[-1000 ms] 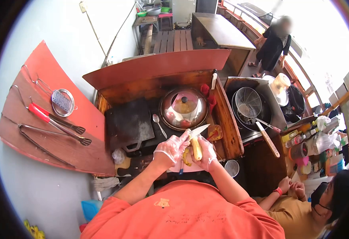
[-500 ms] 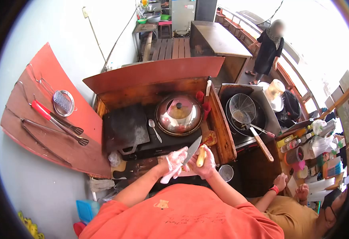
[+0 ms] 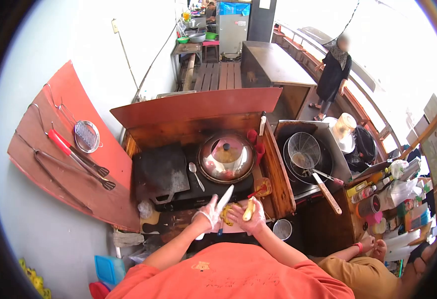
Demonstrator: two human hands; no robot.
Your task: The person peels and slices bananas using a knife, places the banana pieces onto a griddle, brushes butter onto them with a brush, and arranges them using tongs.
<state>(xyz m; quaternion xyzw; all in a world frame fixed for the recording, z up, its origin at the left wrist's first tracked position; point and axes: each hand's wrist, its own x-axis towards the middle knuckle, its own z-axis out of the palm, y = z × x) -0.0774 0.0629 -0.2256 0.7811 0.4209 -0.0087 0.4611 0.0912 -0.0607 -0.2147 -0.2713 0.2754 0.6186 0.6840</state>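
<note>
Both of my hands wear clear plastic gloves. My left hand (image 3: 209, 214) grips a white knife (image 3: 224, 198), its blade pointing up and away from me. In my right hand (image 3: 251, 219) lies a pale yellow piece that looks like a peeled banana (image 3: 249, 210), held against the palm with the fingers partly spread. Yellow peel pieces (image 3: 227, 214) rest between the hands on a light board (image 3: 234, 228), beside a blue-handled tool (image 3: 220, 231). A domed metal lid (image 3: 226, 158) covers a pan just beyond, with a spoon (image 3: 196, 175) to its left.
A black griddle plate (image 3: 162, 169) is at the left; a wire strainer (image 3: 304, 150) rests over a wok at the right. Tools, including red-handled tongs (image 3: 74, 152), hang on the left panel. A co-worker's hands (image 3: 373, 246) are at lower right. Another person (image 3: 334, 74) stands farther back.
The knife and my left hand have moved away from the banana, leaving the two hands apart. My view has tilted up a little, and the co-worker's hands have come together since the middle frame.
</note>
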